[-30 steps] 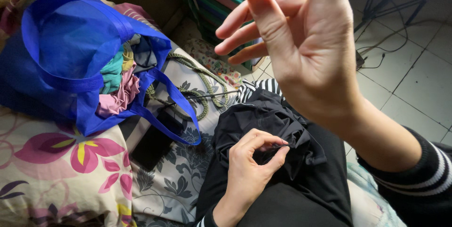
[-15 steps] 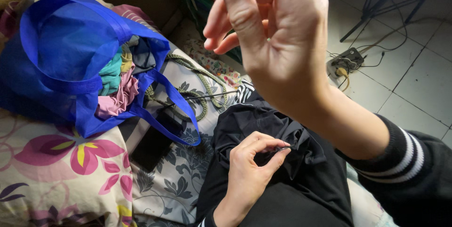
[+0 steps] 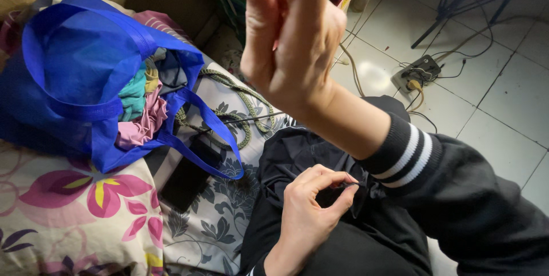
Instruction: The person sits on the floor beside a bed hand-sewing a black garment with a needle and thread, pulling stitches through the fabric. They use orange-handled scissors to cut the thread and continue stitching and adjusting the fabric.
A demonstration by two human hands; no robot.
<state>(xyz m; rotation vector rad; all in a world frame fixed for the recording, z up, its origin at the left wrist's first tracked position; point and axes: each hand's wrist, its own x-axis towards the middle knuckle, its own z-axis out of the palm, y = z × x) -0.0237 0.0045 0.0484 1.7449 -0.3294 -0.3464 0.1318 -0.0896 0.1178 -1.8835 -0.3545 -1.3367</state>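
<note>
My left hand [image 3: 309, 213] rests in my lap, thumb and forefinger pinched on a fold of a black garment [image 3: 291, 150] that lies across my legs. My right hand [image 3: 291, 41] is raised high in front of the camera, back of the hand toward me, fingers held close together. Its fingertips are cut off by the top edge, so anything held there is hidden. The right forearm wears a black sleeve with two white stripes [image 3: 412, 156].
A blue fabric bag [image 3: 80, 64] stuffed with coloured clothes sits at the left on floral bedding [image 3: 74, 219]. A dark phone [image 3: 186, 181] and a green braided cord [image 3: 240, 104] lie beside it. On the tiled floor are a power strip [image 3: 417, 73], cables and black stand legs [image 3: 457, 7].
My right hand has risen and swung left, turning its back to the camera, with the fingers drawn together. The left hand keeps its pinch on the black garment.
</note>
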